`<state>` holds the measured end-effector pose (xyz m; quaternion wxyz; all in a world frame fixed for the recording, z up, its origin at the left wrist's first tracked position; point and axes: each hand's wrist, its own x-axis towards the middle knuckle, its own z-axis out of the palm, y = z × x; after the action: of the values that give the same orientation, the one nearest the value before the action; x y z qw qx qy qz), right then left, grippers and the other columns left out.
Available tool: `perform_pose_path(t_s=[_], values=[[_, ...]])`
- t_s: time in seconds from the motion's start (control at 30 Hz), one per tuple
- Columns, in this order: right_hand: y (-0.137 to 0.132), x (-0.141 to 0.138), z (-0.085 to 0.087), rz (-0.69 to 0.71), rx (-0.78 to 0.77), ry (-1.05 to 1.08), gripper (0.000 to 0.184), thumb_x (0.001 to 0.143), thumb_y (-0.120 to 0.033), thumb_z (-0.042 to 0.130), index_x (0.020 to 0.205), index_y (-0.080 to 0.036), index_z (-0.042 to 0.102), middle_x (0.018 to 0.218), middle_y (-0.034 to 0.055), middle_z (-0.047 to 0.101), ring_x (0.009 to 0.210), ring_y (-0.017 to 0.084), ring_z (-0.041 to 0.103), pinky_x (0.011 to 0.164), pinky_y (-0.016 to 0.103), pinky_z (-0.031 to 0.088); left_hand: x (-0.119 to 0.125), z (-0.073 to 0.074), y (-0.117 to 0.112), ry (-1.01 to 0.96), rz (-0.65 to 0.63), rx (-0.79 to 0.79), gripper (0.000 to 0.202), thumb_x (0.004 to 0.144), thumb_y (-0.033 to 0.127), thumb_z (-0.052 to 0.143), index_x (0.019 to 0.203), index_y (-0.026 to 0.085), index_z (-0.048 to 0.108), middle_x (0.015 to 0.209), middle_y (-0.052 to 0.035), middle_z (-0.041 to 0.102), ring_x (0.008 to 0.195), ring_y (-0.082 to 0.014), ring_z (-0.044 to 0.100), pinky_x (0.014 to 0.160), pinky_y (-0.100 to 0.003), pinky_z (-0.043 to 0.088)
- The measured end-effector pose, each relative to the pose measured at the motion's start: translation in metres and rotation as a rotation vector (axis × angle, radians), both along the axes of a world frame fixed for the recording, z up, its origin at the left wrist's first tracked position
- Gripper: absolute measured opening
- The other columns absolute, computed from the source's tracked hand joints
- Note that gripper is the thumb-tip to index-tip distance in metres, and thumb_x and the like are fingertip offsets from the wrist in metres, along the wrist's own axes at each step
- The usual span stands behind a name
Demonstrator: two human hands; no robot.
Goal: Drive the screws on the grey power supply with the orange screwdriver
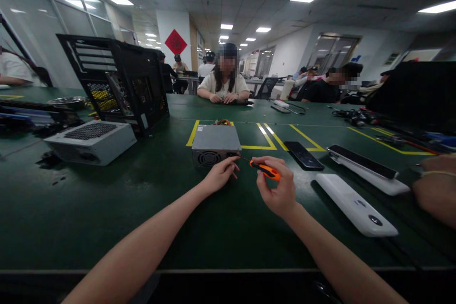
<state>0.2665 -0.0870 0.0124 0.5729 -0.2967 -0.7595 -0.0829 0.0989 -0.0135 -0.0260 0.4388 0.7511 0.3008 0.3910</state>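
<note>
A grey power supply unit [215,140] with a fan grille on its near face lies on the green table [107,199] in front of me. My right hand [278,189] is closed around an orange and black screwdriver [265,170], whose thin tip points left toward the unit's near right corner. My left hand [221,174] rests just below that corner, fingers pinched together near the screwdriver tip; what they hold, if anything, is too small to see.
A second grey power supply [90,141] and an open black computer case [117,80] stand at the left. A black phone [303,155], two white devices [356,204] and another person's hand [436,190] lie at the right. People sit across the table.
</note>
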Motion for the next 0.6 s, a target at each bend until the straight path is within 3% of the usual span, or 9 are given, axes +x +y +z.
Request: perform_pose_path(t_s=[0.17,0.27,0.33,0.47,0.6], values=[[0.000,0.011,0.010,-0.011,-0.053,0.293,0.040,0.078,-0.012,0.050,0.113,-0.023,0.035,0.096,0.0047,0.054,0.080,0.017,0.061,0.073,0.039,0.052,-0.001,0.005,0.000,-0.097,-0.049,-0.210,0.038,0.087,0.032,0.038,0.122,0.018,0.044,0.096,-0.0058,0.057,0.071,-0.0108,0.058,0.062,-0.023,0.042],[0.017,0.036,0.009,-0.217,-0.122,0.396,0.041,0.082,-0.019,0.047,0.118,-0.023,0.028,0.094,0.0043,0.052,0.069,0.014,0.058,0.063,0.031,0.050,-0.002,0.005,0.000,-0.115,-0.055,-0.259,0.038,0.086,0.033,0.040,0.122,0.020,0.044,0.096,-0.0053,0.057,0.072,-0.0108,0.058,0.063,-0.023,0.041],[0.035,0.055,-0.001,-0.516,-0.324,0.181,0.036,0.083,-0.026,0.045,0.116,-0.019,0.032,0.089,0.0056,0.054,0.071,0.016,0.059,0.061,0.030,0.049,-0.002,0.005,0.000,-0.119,-0.057,-0.272,0.038,0.086,0.033,0.041,0.122,0.020,0.043,0.095,-0.0050,0.057,0.072,-0.0109,0.058,0.063,-0.023,0.041],[0.072,0.076,-0.032,-0.581,-0.501,-0.030,0.030,0.075,-0.034,0.055,0.097,-0.014,0.050,0.075,0.0046,0.058,0.064,0.019,0.058,0.056,0.030,0.047,-0.001,0.005,-0.001,-0.115,-0.061,-0.268,0.040,0.086,0.034,0.042,0.123,0.020,0.042,0.093,-0.0047,0.058,0.071,-0.0112,0.058,0.064,-0.025,0.041],[0.095,0.093,-0.041,-0.689,-0.586,-0.147,0.028,0.082,-0.034,0.045,0.099,-0.013,0.053,0.093,0.0132,0.059,0.082,0.022,0.059,0.071,0.036,0.046,-0.002,0.007,-0.002,-0.101,-0.063,-0.278,0.041,0.085,0.033,0.042,0.124,0.018,0.041,0.091,-0.0049,0.058,0.070,-0.0115,0.057,0.065,-0.026,0.041]])
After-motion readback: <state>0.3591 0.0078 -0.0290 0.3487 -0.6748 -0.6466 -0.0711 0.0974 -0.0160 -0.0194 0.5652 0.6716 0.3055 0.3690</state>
